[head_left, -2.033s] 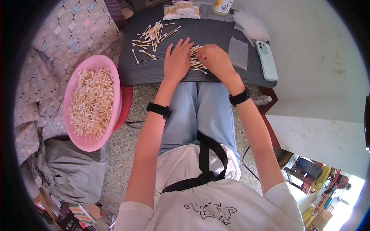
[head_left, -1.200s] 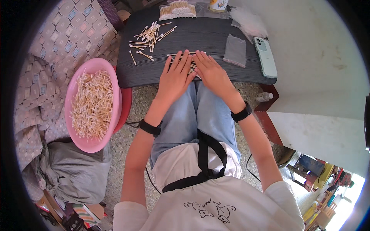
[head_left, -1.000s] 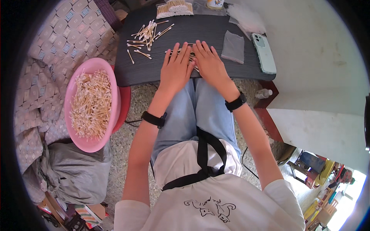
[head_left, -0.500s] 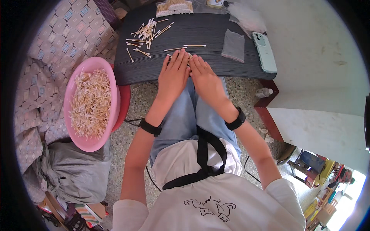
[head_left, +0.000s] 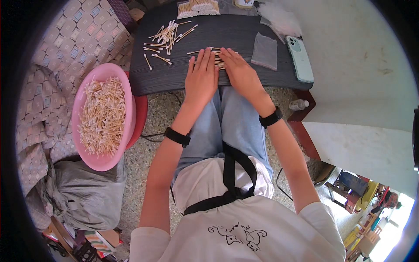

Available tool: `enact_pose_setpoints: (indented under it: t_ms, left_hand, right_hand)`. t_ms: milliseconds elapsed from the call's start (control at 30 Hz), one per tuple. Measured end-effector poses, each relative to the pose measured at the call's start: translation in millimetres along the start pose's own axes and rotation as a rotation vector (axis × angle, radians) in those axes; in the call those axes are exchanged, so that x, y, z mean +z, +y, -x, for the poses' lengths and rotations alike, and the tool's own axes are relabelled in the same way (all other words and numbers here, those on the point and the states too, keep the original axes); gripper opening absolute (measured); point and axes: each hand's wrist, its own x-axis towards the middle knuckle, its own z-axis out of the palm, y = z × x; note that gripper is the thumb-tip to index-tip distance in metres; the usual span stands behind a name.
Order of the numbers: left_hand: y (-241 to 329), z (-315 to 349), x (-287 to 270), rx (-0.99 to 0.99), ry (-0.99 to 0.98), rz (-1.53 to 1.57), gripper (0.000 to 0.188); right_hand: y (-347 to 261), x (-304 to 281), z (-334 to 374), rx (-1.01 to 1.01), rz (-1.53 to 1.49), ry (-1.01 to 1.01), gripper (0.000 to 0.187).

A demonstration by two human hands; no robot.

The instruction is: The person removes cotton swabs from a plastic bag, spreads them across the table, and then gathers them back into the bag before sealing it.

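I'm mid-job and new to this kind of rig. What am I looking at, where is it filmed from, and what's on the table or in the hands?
No machine here: these are a person's two bare hands, seen from above by a camera worn on the head. Its wide lens bends straight edges; picture left is the person's left.

The left hand and right hand, fingers extended, partly cover a group of cotton swabs on a dark table. Neither visibly grips anything.

Farther left lies a loose pile of swabs; bundled swabs sit at the far edge. To the right are a small clear bag and a pale phone. Left of the table, a pink basin holds many more swabs.
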Motion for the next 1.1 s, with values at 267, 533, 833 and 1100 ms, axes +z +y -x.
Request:
enact_pose_setpoints:
  t_ms: [267, 533, 833, 1100]
  left_hand:
    - [-5, 6, -3, 0.072, -0.023, 0.030, 0.041]
    - [-4, 9, -5, 0.057, 0.006, 0.132, 0.036]
    - [-2, 15, -9, 0.045, 0.027, 0.099, 0.032]
    - [-1, 17, -11, 0.034, 0.037, 0.110, 0.033]
  right_hand:
    - [-19, 2, 7, 0.021, 0.075, 0.087, 0.040]
    - [-26, 5, 8, 0.110, -0.013, 0.046, 0.040]
    - [-33, 5, 10, 0.040, 0.058, 0.146, 0.032]
    - [-41, 3, 5, 0.105, 0.043, 0.131, 0.026]
